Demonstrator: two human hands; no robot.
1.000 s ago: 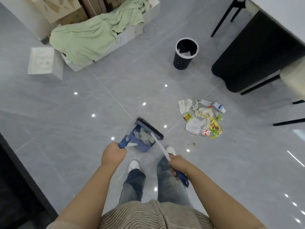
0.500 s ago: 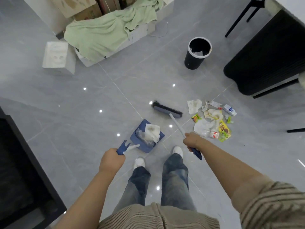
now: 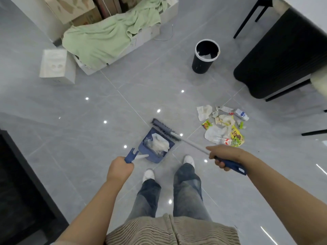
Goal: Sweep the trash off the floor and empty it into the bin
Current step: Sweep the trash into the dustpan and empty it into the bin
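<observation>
Left hand (image 3: 120, 168) curled round blue plastic dustpan (image 3: 155, 146) handle, white paper inside, right hand (image 3: 223, 156) gripping long white-and-blue broom (image 3: 187, 141), brush at dustpan's far edge, colourful trash pile (image 3: 223, 125) on grey floor, round black bin (image 3: 205, 56) beyond

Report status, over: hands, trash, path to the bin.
Left hand grips dustpan handle; right hand grips broom. Dustpan part loaded; trash pile on floor. Bin ahead, way clear.
</observation>
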